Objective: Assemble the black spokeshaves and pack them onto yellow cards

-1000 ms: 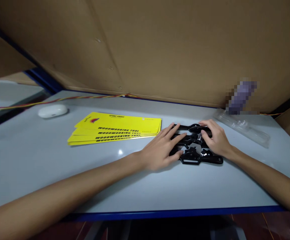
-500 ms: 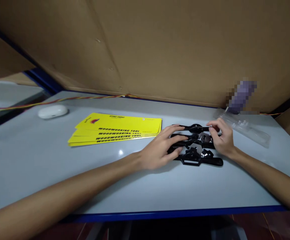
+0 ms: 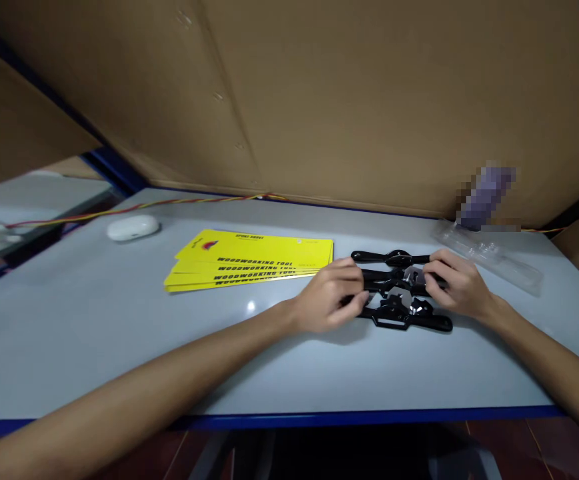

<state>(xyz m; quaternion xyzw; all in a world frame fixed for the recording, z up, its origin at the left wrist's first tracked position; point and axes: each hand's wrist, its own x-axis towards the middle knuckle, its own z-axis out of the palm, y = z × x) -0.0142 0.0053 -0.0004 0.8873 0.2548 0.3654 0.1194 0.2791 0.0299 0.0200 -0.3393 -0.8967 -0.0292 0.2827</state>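
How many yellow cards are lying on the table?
4 yellow cards visible, fanned in one pile left of the left hand: one on top, three showing along its near edge. More may be hidden underneath.

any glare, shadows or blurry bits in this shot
Head view: a small bright glare spot on the tabletop, with a soft shadow below the left hand; head view: the smallest print on the yellow cards is too blurred to read; head view: the purple object at back right is pixelated.

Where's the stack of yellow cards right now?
In the head view, the stack of yellow cards lies on the table left of centre, between the white case and the left hand.
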